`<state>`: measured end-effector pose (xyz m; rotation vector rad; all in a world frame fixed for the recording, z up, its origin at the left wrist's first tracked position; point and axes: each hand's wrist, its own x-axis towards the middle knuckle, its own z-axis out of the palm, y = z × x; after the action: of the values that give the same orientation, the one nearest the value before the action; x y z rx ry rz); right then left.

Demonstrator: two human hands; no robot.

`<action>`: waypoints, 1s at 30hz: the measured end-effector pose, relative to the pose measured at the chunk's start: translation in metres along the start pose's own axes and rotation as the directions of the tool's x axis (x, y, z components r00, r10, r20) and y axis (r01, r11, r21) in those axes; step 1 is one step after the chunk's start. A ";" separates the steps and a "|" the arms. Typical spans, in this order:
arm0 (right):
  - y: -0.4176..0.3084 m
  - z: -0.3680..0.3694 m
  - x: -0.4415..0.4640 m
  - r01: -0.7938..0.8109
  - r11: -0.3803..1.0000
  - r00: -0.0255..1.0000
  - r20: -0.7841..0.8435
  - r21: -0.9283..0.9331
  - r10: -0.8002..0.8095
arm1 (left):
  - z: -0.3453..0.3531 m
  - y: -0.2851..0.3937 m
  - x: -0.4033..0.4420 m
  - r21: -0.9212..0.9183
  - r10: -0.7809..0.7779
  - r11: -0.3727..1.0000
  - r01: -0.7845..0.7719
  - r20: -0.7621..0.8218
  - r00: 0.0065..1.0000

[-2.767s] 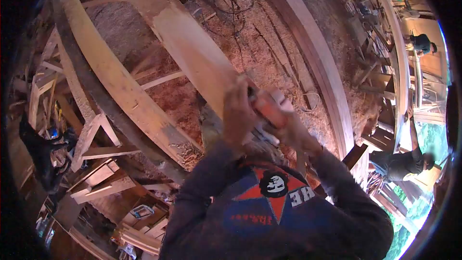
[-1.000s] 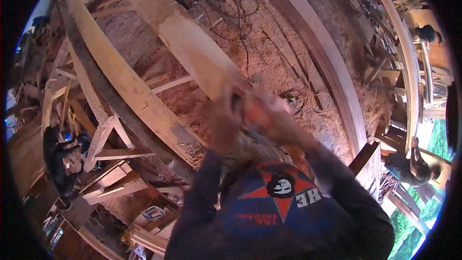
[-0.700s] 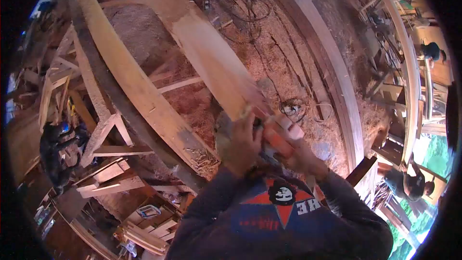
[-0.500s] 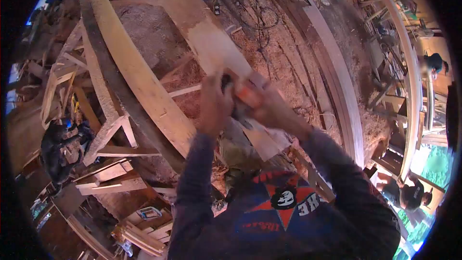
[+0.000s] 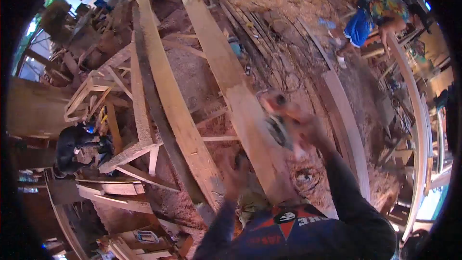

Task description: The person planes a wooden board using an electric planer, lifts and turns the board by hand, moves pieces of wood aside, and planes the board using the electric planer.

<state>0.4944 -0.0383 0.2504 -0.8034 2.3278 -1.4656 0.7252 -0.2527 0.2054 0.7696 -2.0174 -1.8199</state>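
Observation:
A long pale plank point(image 5: 250, 115) runs away from my body, with a lighter patch along its middle. At its right edge, my right hand point(image 5: 308, 124) is closed around a power tool point(image 5: 275, 103) with a reddish body and a round dark end. The tool is tilted and motion-blurred, so its exact kind is unclear. A dark oval opening or face shows on its lower side. My left hand point(image 5: 235, 175) is left of the plank, apart from the tool. Blur hides how its fingers are set.
Another long board point(image 5: 173, 91) lies parallel on the left beside a dark beam point(image 5: 156, 101). Wooden trestle legs point(image 5: 132, 156) stand left. Stacked boards point(image 5: 344, 120) and a coiled cord point(image 5: 307, 178) lie right. One person point(image 5: 77, 149) crouches left; another in blue shorts point(image 5: 358, 26) bends at upper right.
Both hands were together at the tool over the plank. My right hand has moved the tool rightward; my left hand has come away toward the lower left. The view has shifted, showing more of the far end.

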 end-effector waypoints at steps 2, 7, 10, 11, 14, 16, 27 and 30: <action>0.019 -0.035 -0.064 -0.343 0.928 0.937 -0.020 0.143 0.349 | 0.021 -0.055 -0.064 -0.096 -0.083 0.991 0.089 0.062 0.995; 0.095 -0.095 -0.211 -0.534 0.843 0.827 -0.164 0.068 0.538 | 0.064 -0.160 -0.129 -0.213 -0.274 0.931 0.298 0.132 0.952; 0.141 -0.119 -0.284 -0.529 0.849 0.821 -0.248 0.012 0.515 | 0.074 -0.156 -0.135 -0.296 -0.398 0.835 0.464 0.257 0.881; 0.148 -0.124 -0.300 -0.558 0.829 0.795 -0.259 0.038 0.548 | 0.073 -0.150 -0.135 -0.330 -0.420 0.798 0.504 0.295 0.858; 0.163 -0.132 -0.345 -0.684 0.714 0.671 -0.255 0.148 0.696 | 0.067 -0.131 -0.132 -0.423 -0.472 0.660 0.621 0.409 0.781; 0.173 -0.134 -0.359 -0.719 0.669 0.628 -0.237 0.187 0.741 | 0.066 -0.111 -0.132 -0.475 -0.475 0.598 0.645 0.439 0.763; 0.199 -0.141 -0.356 -0.694 0.670 0.654 -0.157 0.263 0.740 | 0.064 0.150 -0.114 -0.804 -0.025 0.518 0.292 0.327 0.945; 0.205 -0.146 -0.347 -0.688 0.681 0.674 -0.127 0.249 0.728 | 0.063 0.223 -0.103 -0.803 0.070 0.571 0.173 0.257 0.964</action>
<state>0.6381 0.3410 0.1127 0.3455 2.1931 -1.3832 0.7329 -0.1315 0.4281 0.2868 -0.9669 -2.6515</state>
